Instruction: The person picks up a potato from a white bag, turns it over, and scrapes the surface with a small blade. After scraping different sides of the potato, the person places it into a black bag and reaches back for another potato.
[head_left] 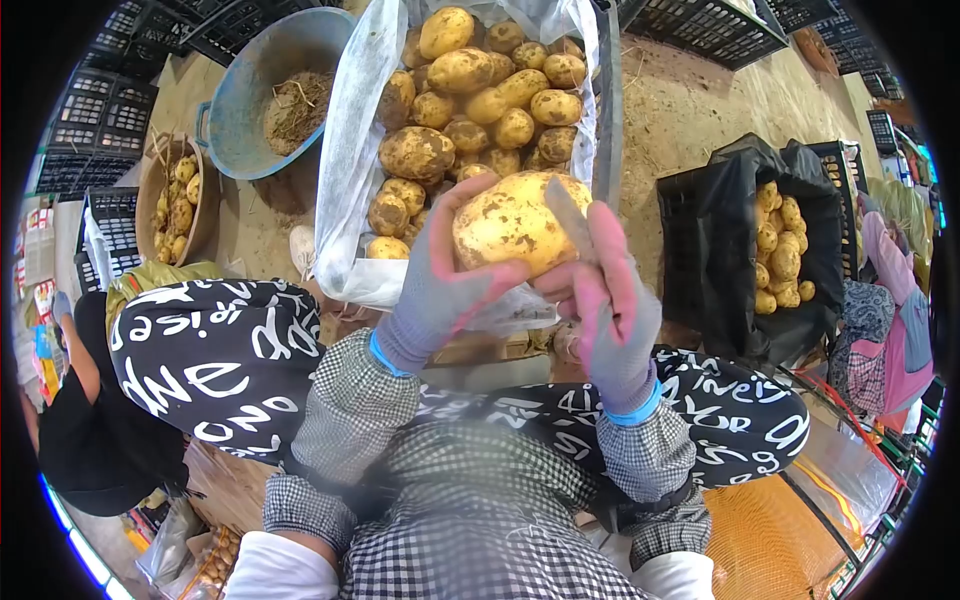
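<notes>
A large yellow potato with brown dirt patches is held up in front of a lined crate of potatoes. My left hand, in a grey and pink glove, grips it from the left side and below. In my right hand, gloved the same way, is a small flat blade, which lies against the potato's right side; its handle is hidden by the fingers. Behind both hands, many dirty potatoes fill the crate with white lining.
At the upper left stands a blue tub with dirt and roots, beside a brown basket of potatoes. A black-lined crate of potatoes is at right. Black crates stand behind. People sit at far left and far right.
</notes>
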